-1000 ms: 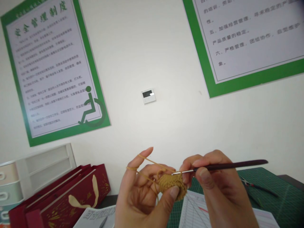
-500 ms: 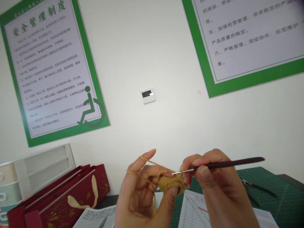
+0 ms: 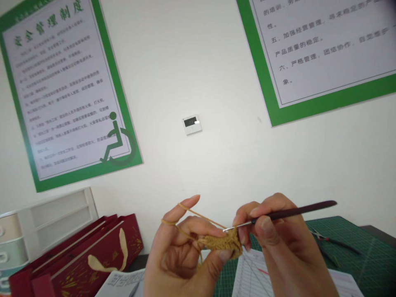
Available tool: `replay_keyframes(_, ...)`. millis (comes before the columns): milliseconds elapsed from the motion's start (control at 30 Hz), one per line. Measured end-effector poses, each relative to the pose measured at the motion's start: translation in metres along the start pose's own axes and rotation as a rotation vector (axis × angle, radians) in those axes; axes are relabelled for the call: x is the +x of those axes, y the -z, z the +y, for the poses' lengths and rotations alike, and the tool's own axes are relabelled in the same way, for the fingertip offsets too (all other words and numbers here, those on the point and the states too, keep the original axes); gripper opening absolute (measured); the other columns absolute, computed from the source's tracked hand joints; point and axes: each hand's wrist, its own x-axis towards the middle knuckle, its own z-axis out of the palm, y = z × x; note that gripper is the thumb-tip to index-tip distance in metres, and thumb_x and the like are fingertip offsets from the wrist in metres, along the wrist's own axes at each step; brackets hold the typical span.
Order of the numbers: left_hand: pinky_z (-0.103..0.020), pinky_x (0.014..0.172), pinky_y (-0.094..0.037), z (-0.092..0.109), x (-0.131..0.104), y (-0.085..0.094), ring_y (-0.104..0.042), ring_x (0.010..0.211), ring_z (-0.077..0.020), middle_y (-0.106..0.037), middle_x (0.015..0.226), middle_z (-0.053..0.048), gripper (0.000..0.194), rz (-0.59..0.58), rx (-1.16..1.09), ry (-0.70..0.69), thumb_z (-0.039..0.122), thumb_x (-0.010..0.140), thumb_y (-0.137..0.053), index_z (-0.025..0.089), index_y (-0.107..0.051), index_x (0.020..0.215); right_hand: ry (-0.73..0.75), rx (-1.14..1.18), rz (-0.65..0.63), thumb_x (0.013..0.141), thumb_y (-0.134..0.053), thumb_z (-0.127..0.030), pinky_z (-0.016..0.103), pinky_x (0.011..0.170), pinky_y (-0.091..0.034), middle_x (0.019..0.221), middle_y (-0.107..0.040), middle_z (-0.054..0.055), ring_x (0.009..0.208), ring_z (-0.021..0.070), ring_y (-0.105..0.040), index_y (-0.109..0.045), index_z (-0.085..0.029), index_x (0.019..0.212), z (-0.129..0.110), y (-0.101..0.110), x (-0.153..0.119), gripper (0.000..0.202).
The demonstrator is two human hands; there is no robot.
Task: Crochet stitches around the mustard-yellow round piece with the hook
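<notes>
My left hand point(image 3: 182, 251) pinches a small mustard-yellow crochet piece point(image 3: 221, 244) between thumb and fingers. Yellow yarn point(image 3: 202, 214) wraps the raised index finger and runs taut across to the hook's tip. In my right hand point(image 3: 281, 239) is a crochet hook point(image 3: 293, 211) with a dark handle and a silver shaft, held like a pen. The hook's metal tip lies at the top edge of the crochet piece, touching the yarn. Part of the piece is hidden behind my left thumb.
Below my hands, printed sheets point(image 3: 250, 272) lie on a green cutting mat point(image 3: 365, 255). Pliers point(image 3: 337, 243) rest on the mat at right. Dark red gift bags point(image 3: 83, 255) stand at left beside a drawer unit point(image 3: 12, 243). Green-framed posters point(image 3: 123, 123) hang on the wall.
The hook has shifted slightly left and its tip a little lower, with its handle end higher. My left hand has moved slightly left, and the crochet piece has tilted.
</notes>
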Motion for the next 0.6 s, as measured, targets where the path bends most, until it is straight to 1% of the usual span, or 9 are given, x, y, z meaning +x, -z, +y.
replay_keyframes(133,-0.02,0.065,-0.06,-0.0003,0.0006,-0.0004,-0.075,0.068,-0.014,-0.081,0.076,0.002,0.062,0.005,-0.015,0.0,-0.001,0.071,-0.085,0.031,-0.071,0.122,0.008,0.008,-0.018,0.101,-0.063,-0.034,0.022,0.063,-0.05,0.084,-0.074,-0.003,0.069,0.0102,-0.063,-0.065,-0.03,0.096,-0.0008,0.0006,-0.0002,0.006)
replay_keyframes(300,-0.025,0.065,-0.063,-0.0004,-0.0003,-0.0014,-0.076,0.066,-0.0167,-0.08,0.074,0.001,0.062,0.027,-0.015,0.009,0.002,0.071,-0.085,0.029,-0.068,0.124,0.049,-0.018,-0.044,0.101,-0.062,-0.033,0.025,0.066,-0.053,0.086,-0.073,-0.003,0.07,0.0115,-0.064,-0.066,-0.03,0.098,-0.0032,0.0019,-0.0024,0.005)
replay_keyframes(400,-0.025,0.066,-0.063,-0.0008,-0.0005,-0.0025,-0.076,0.066,-0.0161,-0.081,0.074,0.001,0.06,0.022,-0.014,-0.008,0.002,0.073,-0.085,0.03,-0.068,0.124,0.062,-0.031,-0.065,0.102,-0.061,-0.033,0.026,0.068,-0.054,0.087,-0.073,-0.002,0.072,0.0122,-0.065,-0.065,-0.031,0.1,-0.0038,0.0035,-0.0029,0.005)
replay_keyframes(600,-0.026,0.067,-0.064,-0.0015,-0.0001,-0.0037,-0.075,0.067,-0.0173,-0.08,0.073,0.0,0.06,0.041,-0.024,-0.015,0.003,0.072,-0.086,0.028,-0.069,0.123,0.103,-0.045,-0.088,0.103,-0.059,-0.031,0.027,0.07,-0.056,0.09,-0.073,-0.001,0.075,0.013,-0.066,-0.065,-0.031,0.102,-0.0027,0.0056,-0.0016,0.006)
